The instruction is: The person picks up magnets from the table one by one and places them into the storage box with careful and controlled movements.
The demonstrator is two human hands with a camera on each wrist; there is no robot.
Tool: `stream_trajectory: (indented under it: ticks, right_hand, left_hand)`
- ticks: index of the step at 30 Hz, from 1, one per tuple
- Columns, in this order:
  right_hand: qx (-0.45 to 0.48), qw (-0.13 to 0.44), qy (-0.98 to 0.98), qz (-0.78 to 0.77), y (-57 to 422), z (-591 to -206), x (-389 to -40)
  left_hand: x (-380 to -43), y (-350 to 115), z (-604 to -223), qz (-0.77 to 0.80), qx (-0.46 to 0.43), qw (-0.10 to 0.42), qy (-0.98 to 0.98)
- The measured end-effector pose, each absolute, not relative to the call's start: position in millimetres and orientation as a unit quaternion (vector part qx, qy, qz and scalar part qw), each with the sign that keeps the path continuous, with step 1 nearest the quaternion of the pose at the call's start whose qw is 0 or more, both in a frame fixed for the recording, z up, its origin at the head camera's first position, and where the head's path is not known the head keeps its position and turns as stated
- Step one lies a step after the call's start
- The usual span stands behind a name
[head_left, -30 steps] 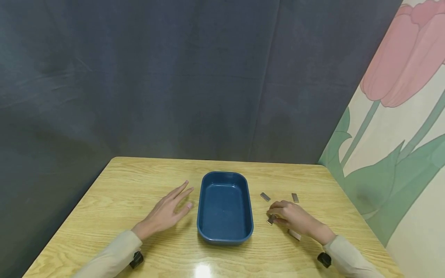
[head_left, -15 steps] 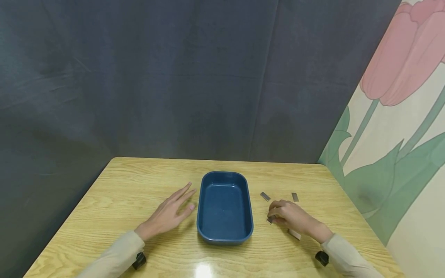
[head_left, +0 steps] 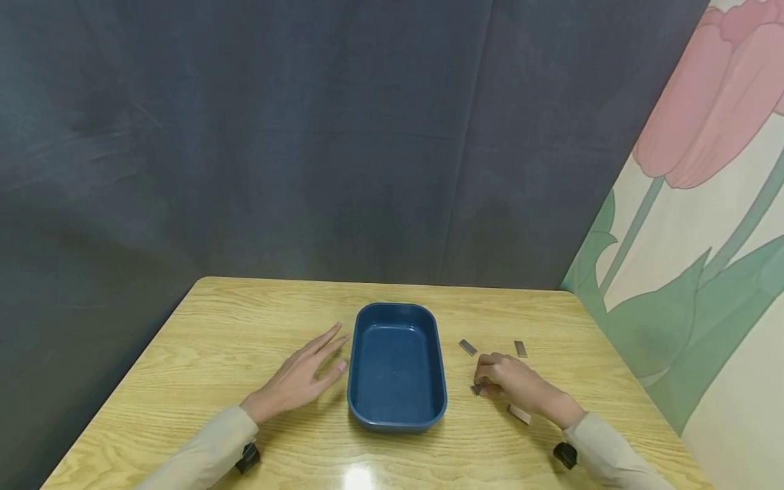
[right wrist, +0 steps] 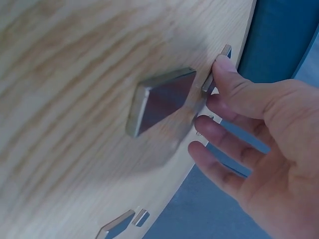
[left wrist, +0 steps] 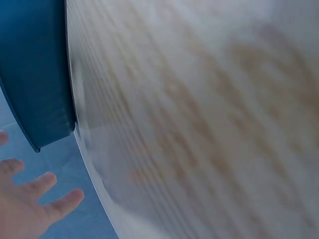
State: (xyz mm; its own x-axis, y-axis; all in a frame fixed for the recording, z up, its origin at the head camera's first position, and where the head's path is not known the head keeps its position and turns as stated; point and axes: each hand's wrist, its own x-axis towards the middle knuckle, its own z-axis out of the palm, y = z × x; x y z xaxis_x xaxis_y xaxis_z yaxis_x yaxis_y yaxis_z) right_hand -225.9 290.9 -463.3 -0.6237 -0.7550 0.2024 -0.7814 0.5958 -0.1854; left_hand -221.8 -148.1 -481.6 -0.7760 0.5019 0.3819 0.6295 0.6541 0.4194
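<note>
My right hand (head_left: 511,382) is over the table to the right of the blue bin (head_left: 349,381). Its thumb and forefinger pinch a small flat rectangular metal piece (right wrist: 208,83), of which only a corner shows past the fingers in the head view. A second such piece (right wrist: 167,99), dark-faced with silvery edges, lies beside that hand, below its wrist in the head view. Left of the bin, my left hand (head_left: 298,378) hovers with fingers spread, holding nothing, its fingertips close to the bin's wall.
Two more flat pieces lie beyond the right hand: one piece (head_left: 468,347) near the bin, another piece (head_left: 520,348) farther right. A dark curtain (head_left: 318,150) hangs behind the wooden table (head_left: 245,306). On the right stands a wall (head_left: 735,340) painted with a tulip.
My right thumb and fingers have drawn together on the metal piece, covering more of it. My left hand has drifted slightly right, nearer the bin.
</note>
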Motion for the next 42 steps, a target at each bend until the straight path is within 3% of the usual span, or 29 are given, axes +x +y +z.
stream_trajectory:
  ticks: [12, 26, 42]
  right_hand:
    - [0.405, 0.008, -0.910, 0.091, 284.4, -459.7, -228.7]
    - [0.390, -0.030, -0.912, 0.122, 284.0, -456.7, -232.5]
    - [0.366, -0.069, -0.911, 0.177, 286.9, -456.7, -231.1]
  left_hand:
    - [-222.7, -146.0, -481.0, -0.268, -0.324, 0.099, -0.902]
    - [-222.8, -142.6, -477.3, -0.270, -0.338, 0.095, -0.897]
    - [-222.2, -136.7, -473.6, -0.303, -0.326, 0.053, -0.894]
